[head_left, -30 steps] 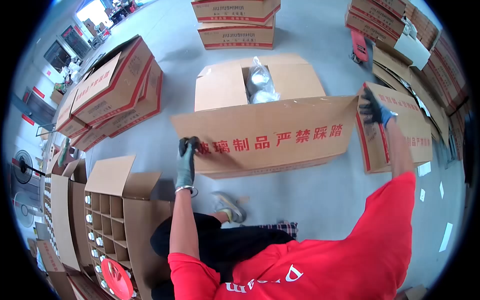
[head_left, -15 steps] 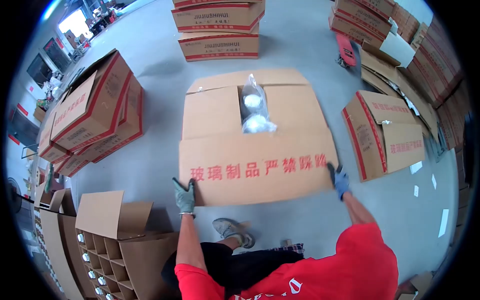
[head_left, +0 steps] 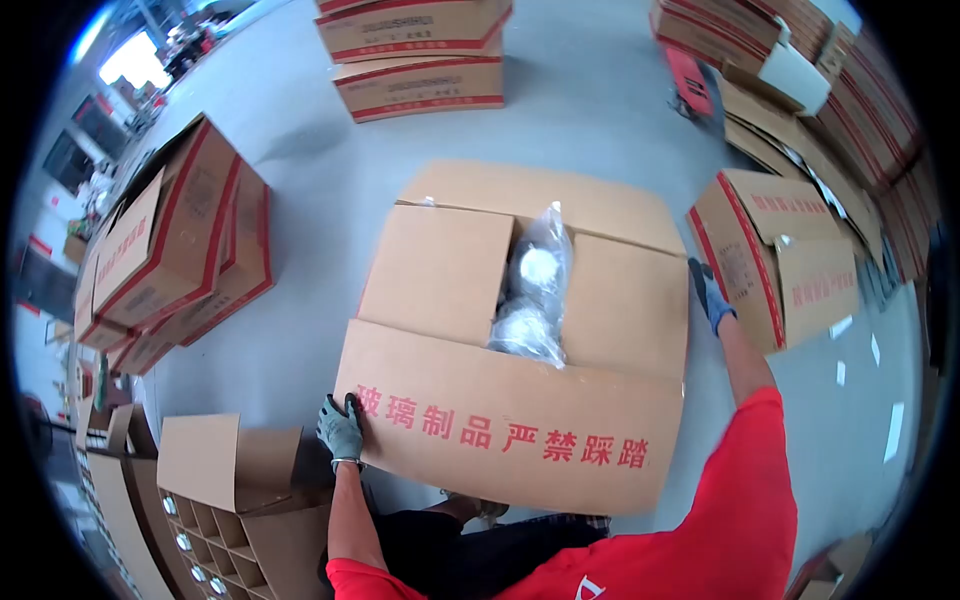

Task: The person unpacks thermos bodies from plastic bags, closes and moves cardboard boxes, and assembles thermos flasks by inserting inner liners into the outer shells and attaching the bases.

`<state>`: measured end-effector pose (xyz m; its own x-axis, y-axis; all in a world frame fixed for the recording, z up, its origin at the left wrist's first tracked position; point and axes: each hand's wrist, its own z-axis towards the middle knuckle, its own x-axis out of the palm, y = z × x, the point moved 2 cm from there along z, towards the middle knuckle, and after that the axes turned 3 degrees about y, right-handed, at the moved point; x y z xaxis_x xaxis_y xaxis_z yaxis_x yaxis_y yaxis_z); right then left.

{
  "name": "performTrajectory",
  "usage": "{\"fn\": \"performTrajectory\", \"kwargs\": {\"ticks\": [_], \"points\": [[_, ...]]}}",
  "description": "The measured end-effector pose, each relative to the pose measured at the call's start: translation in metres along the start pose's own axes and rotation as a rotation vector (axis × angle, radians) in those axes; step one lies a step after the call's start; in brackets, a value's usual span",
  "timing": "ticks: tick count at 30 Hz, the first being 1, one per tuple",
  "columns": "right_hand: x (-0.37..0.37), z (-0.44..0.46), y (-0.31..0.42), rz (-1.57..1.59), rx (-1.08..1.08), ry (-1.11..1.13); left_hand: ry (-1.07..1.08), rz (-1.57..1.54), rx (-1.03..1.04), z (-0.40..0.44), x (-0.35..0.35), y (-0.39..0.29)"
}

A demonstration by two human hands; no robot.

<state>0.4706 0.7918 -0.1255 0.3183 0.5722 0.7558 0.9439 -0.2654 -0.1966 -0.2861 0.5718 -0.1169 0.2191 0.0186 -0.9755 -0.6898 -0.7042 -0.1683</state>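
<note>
A large cardboard box (head_left: 430, 270) with red lettering on its front flap stands in front of me, its top flaps folded inward. Through the gap between the side flaps shows a clear plastic bag (head_left: 541, 268) with round whitish items in it. My left hand (head_left: 341, 430), in a grey-green glove, grips the left edge of the front flap, thumb uppermost. Beside the box's right edge is my right hand (head_left: 711, 298) in a blue glove, fingers extended and apart from the thumb. Whether its fingertips press on the box is hard to see.
Stacked cartons stand at left (head_left: 185, 235) and at the far end (head_left: 420, 85). A partly open carton (head_left: 775, 255) is close on my right, near flattened cardboard (head_left: 770, 120). An open divided carton (head_left: 225, 530) with white-topped items sits at lower left.
The box has come nearer to me and turned slightly clockwise. My right hand has gone from the front flap's corner up along the box's right side; my left hand has shifted down and left.
</note>
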Motion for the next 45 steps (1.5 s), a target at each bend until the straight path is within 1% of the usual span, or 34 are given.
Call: {"fn": "performTrajectory", "kwargs": {"ticks": [2, 5, 7, 9, 11, 13, 15, 17, 18, 19, 20, 21, 22, 24, 27, 28, 29, 30, 32, 34, 35, 36, 39, 40, 42, 43, 44, 45], "points": [[0.027, 0.049, -0.028, -0.769, -0.196, 0.055, 0.008, 0.022, -0.059, -0.003, -0.001, -0.006], [0.067, 0.11, -0.081, -1.891, -0.584, 0.246, 0.047, 0.087, -0.13, -0.007, -0.007, -0.018], [0.059, 0.088, -0.103, -1.479, -0.679, 0.219, 0.039, 0.151, -0.153, -0.003, 0.004, -0.01], [0.059, 0.076, -0.099, -1.314, -0.579, 0.378, 0.049, 0.138, -0.133, -0.002, 0.006, -0.007], [0.063, 0.065, -0.08, -1.13, -0.484, 0.518, 0.07, 0.109, -0.133, 0.0, 0.004, -0.01], [0.05, 0.057, -0.056, -0.92, -0.381, 0.631, 0.096, 0.087, -0.133, -0.001, 0.0, -0.008], [0.012, 0.063, -0.031, -1.311, -0.774, 0.995, 0.124, 0.053, -0.137, 0.002, -0.001, -0.007], [0.031, 0.049, -0.027, -2.046, -0.147, 0.33, 0.109, -0.004, -0.093, 0.002, 0.001, 0.001], [0.032, 0.049, -0.041, -2.761, 0.059, 0.253, 0.092, -0.038, -0.065, 0.002, 0.002, 0.004], [0.038, 0.038, -0.072, -3.065, -0.198, 0.304, 0.074, -0.072, -0.035, 0.002, 0.004, 0.008], [0.04, 0.009, -0.128, -3.34, -0.506, 0.356, 0.02, -0.112, 0.004, 0.0, 0.007, 0.012], [0.042, -0.005, -0.165, -3.569, -0.887, 0.416, 0.027, -0.115, -0.007, -0.005, 0.002, 0.011], [0.039, 0.013, -0.181, -3.344, -1.062, 0.463, 0.001, -0.133, -0.007, -0.008, 0.0, 0.01], [0.021, 0.045, -0.219, -2.893, -1.283, 0.54, -0.021, -0.182, -0.049, -0.017, -0.006, 0.015], [0.019, 0.054, -0.236, -3.173, -0.806, 0.283, 0.0, -0.371, -0.184, -0.03, -0.005, 0.032], [0.02, 0.05, -0.236, -3.176, -0.802, 0.299, 0.025, -0.4, -0.134, -0.026, -0.002, 0.04], [0.011, 0.07, -0.225, -3.131, -0.986, 0.329, 0.042, -0.433, -0.102, -0.025, 0.002, 0.045], [0.001, 0.087, -0.212, -3.077, -1.161, 0.349, 0.036, -0.451, -0.116, -0.028, 0.003, 0.047], [0.006, 0.071, -0.214, -3.082, -1.095, 0.348, 0.031, -0.472, -0.142, -0.033, 0.001, 0.042], [0.018, 0.046, -0.212, -3.151, -0.846, 0.341, -0.08, -0.511, -0.09, -0.039, 0.012, 0.04], [0.019, 0.035, -0.208, -3.128, -0.84, 0.319, -0.134, -0.538, -0.078, -0.04, 0.018, 0.036], [0.017, 0.037, -0.193, -3.11, -0.833, 0.297, -0.107, -0.578, -0.069, -0.045, 0.017, 0.031], [0.01, 0.056, -0.137, -3.059, -0.855, 0.369, 0.212, -0.668, -0.066, -0.068, -0.017, 0.008], [0.006, 0.049, -0.127, -3.005, -0.834, 0.395, 0.188, -0.601, 0.088, -0.073, -0.012, 0.006], [0.015, 0.034, -0.1, -2.901, -0.792, 0.443, 0.239, -0.556, 0.307, -0.086, -0.004, 0.004], [0.018, 0.032, -0.084, -2.848, -0.828, 0.449, 0.262, -0.54, 0.412, -0.094, -0.007, -0.001], [0.019, 0.026, -0.065, -2.803, -0.854, 0.457, 0.297, -0.461, 0.432, -0.105, -0.007, -0.001], [0.02, 0.024, -0.045, -2.76, -0.871, 0.477, 0.358, -0.446, 0.389, -0.117, -0.014, -0.002]]}}
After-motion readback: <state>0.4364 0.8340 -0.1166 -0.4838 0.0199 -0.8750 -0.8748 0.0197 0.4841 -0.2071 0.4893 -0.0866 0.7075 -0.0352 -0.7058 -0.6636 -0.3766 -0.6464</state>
